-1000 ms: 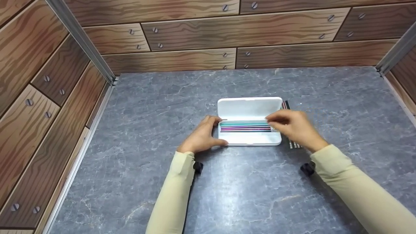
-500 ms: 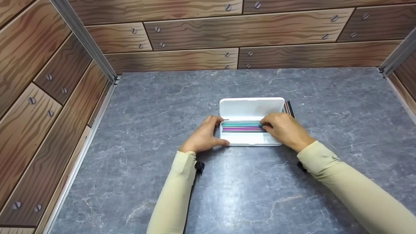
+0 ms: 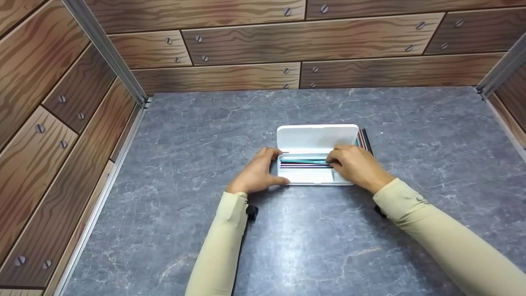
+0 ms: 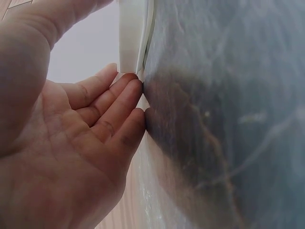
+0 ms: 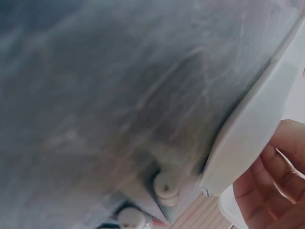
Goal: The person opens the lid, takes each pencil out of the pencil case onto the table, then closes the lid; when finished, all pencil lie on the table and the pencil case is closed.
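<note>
A white pencil case point(image 3: 316, 137) lies on the table with its lid raised. Its left end sits between the thumb and fingers of my left hand point(image 3: 259, 170); in the left wrist view the fingertips touch the case's end and the tabletop. Over the right part of the case, my right hand point(image 3: 356, 165) pinches a teal pencil point(image 3: 304, 161), which slants slightly above the others. Dark and purple pencils point(image 3: 302, 166) lie lengthwise inside. My right fingers hide the right ends of these pencils. The right wrist view shows the case's outer wall point(image 5: 252, 126) beside that hand.
More pencils point(image 3: 365, 139) lie on the table just right of the case, partly behind my right hand. Their round pale ends point(image 5: 166, 185) show in the right wrist view. Wood-patterned walls point(image 3: 242, 45) border the grey marbled tabletop point(image 3: 205, 123).
My right hand has moved left from the case's right end into it. The teal pencil has shifted and now slants in its fingers. The left hand keeps its hold.
</note>
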Motion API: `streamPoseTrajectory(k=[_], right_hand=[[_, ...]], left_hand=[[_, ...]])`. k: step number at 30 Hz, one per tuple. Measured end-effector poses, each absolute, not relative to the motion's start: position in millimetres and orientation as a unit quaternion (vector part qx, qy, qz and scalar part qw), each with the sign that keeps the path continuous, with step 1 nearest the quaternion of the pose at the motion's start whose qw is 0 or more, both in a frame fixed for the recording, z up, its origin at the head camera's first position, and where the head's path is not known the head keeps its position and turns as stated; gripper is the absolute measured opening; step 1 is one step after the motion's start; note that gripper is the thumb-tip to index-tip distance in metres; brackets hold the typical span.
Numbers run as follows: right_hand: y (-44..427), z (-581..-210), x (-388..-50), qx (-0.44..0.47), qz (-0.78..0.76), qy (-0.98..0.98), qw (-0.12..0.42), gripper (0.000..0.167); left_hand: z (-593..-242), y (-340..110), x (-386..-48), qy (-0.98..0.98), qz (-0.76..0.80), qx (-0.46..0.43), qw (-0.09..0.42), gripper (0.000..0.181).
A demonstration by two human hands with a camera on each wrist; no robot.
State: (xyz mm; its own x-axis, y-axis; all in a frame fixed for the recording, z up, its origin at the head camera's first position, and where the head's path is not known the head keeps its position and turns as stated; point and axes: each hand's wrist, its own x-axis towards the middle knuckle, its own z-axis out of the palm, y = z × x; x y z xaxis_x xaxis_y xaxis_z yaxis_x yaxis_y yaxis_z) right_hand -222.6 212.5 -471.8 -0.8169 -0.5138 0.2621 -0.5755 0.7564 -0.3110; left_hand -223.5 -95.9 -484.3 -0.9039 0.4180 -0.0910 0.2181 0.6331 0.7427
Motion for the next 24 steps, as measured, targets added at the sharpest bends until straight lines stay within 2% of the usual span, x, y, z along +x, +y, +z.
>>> streamPoseTrajectory(k=[6, 12, 24], right_hand=[[218.5, -473.1, -229.0, 0.312, 0.213, -0.924, 0.06, 0.011], [220.8, -473.0, -234.9, 0.331, 0.231, -0.914, 0.043, 0.012], [221.5, -461.0, -228.3, 0.358, 0.241, -0.899, 0.069, 0.011]], left_hand=[[-494.4, -97.7, -229.0, 0.894, 0.387, 0.189, 0.123, 0.082], [-483.6, -95.1, -222.9, 0.893, 0.392, 0.179, 0.134, 0.08], [-484.6, -95.2, -224.4, 0.896, 0.389, 0.167, 0.138, 0.084]])
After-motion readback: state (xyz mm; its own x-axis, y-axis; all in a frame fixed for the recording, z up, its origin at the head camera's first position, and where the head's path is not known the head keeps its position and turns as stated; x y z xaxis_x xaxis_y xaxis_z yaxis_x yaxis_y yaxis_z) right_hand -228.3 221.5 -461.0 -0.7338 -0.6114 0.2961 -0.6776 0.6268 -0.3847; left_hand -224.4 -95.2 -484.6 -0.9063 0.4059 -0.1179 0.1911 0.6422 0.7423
